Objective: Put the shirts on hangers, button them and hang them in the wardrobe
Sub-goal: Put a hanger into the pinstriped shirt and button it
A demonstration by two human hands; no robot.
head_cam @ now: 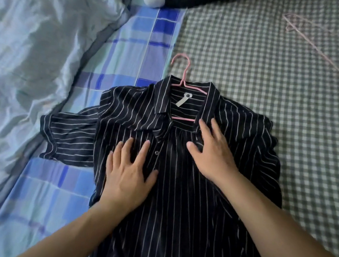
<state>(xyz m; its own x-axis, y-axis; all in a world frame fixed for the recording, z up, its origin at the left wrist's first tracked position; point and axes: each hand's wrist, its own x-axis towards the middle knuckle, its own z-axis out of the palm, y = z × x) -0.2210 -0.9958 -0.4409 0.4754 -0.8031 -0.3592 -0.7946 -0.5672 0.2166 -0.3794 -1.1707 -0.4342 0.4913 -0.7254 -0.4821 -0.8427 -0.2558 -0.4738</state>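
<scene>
On the bed, a dark striped shirt [189, 185] lies face up over a pink hanger [183, 80], straddling the blue plaid sheet [132, 43] and grey gingham sheet [278, 78]. Left hand [128, 174] and right hand [213, 151] press flat, fingers spread, beside the button placket. Pale duvet [33, 56] left of the shirt; spare pink hangers [326, 45] beyond it.

left hand [129, 171] flat, fingers spread, palm down, right hand [210, 148] same, both forearms reaching fwd
</scene>
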